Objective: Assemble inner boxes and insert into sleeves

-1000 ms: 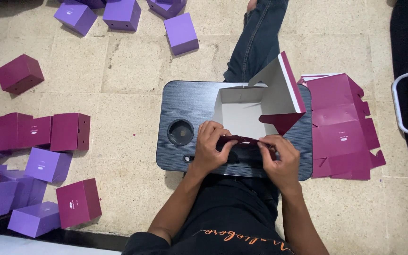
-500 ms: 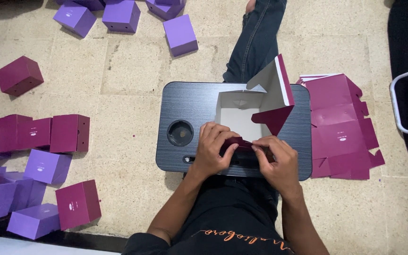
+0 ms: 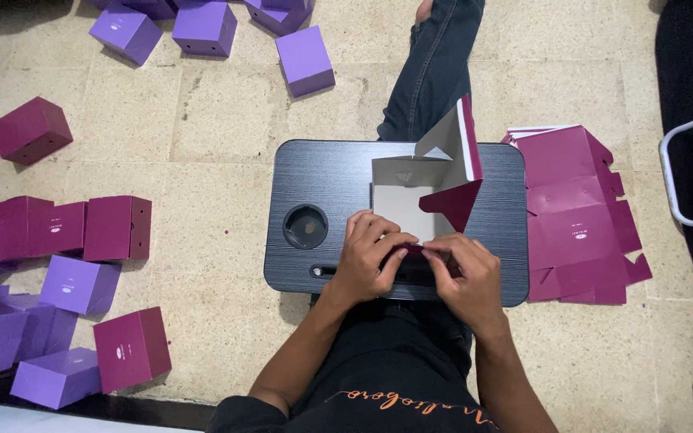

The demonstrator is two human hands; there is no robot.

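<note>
A half-folded maroon cardboard box (image 3: 431,188) with a pale grey inside stands on a dark lap tray (image 3: 322,188). Its far flap rises upright and a maroon side flap juts to the right. My left hand (image 3: 369,256) and my right hand (image 3: 465,273) meet at the box's near edge. Both pinch its maroon front flap between fingers and thumbs, pressing it down against the tray. The flap itself is mostly hidden under my fingers.
A stack of flat maroon box blanks (image 3: 575,212) lies on the floor right of the tray. Several finished maroon boxes (image 3: 114,228) and purple boxes (image 3: 305,60) are scattered left and far. The tray has a round cup recess (image 3: 305,227). A white chair frame (image 3: 687,172) stands far right.
My hands have drawn closer together over the front flap, folding it lower. The upright box body has tilted and shifted slightly left.
</note>
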